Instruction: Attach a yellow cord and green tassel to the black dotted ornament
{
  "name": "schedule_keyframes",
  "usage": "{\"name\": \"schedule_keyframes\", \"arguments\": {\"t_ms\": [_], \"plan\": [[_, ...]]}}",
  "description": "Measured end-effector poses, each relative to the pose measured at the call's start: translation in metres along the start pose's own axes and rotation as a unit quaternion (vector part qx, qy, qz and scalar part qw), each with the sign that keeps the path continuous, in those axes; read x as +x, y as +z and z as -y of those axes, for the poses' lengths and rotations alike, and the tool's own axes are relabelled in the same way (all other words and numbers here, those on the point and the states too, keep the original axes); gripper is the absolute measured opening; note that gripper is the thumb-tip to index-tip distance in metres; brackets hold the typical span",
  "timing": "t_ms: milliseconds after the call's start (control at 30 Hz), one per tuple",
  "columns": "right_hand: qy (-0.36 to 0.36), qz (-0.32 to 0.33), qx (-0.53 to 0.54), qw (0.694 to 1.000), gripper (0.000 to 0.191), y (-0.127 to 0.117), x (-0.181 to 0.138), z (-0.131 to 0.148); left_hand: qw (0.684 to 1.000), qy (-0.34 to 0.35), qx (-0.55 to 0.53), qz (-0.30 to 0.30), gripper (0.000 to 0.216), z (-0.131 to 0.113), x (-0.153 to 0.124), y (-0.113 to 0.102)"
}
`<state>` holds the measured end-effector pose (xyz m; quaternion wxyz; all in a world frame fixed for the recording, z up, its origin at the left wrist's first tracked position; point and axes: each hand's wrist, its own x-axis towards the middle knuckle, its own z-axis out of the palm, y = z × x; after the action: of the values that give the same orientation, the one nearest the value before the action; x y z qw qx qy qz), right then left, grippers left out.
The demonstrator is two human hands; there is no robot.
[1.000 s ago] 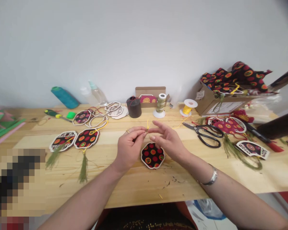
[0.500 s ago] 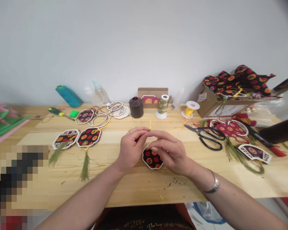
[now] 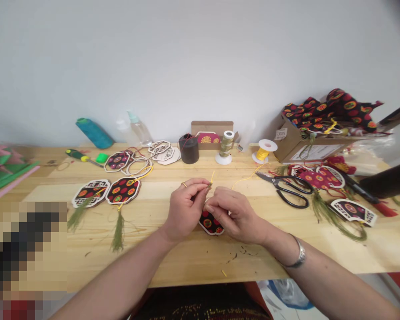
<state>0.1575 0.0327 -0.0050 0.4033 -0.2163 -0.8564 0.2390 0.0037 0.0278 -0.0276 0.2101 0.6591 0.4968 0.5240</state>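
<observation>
My left hand and my right hand meet over the middle of the wooden table. Left thumb and forefinger pinch a thin yellow cord whose short end sticks up. The right fingers are curled and pinched close beside it, on the same cord as far as I can see. Under both hands lies a black fabric ornament with red and orange circles, half hidden by my fingers.
Finished tasselled ornaments lie at left, black scissors at right. At the back stand thread spools, a yellow cord spool and a cardboard box of fabric. More ornaments lie far right.
My right hand went from spread fingers to a closed pinch and sank onto the ornament. Both hands drew closer together and slightly lower.
</observation>
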Motion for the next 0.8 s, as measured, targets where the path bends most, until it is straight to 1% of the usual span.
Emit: {"name": "schedule_keyframes", "arguments": {"t_ms": [233,500,633,733,800], "plan": [[0.004,0.023,-0.019,1.000,0.019,0.0016,-0.0025,0.0029,1.000,0.009,0.017,0.000,0.011,0.0004,-0.0024,0.0009],[-0.010,0.032,-0.058,0.998,0.019,0.0028,-0.0033,0.0031,1.000,-0.002,0.012,0.006,0.012,0.0006,0.0007,0.0002],[-0.058,0.044,-0.105,0.992,0.019,0.0058,-0.0022,-0.0004,0.999,-0.038,-0.021,0.015,0.011,0.0026,0.0018,0.0006],[-0.126,0.065,-0.166,0.976,0.024,0.0082,-0.0029,-0.0027,0.994,-0.084,-0.062,0.027,0.011,0.0029,0.0036,0.0010],[-0.181,0.083,-0.192,0.961,0.024,0.0084,-0.0051,-0.0017,0.987,-0.127,-0.091,0.024,0.011,0.0019,0.0058,0.0002]]}}
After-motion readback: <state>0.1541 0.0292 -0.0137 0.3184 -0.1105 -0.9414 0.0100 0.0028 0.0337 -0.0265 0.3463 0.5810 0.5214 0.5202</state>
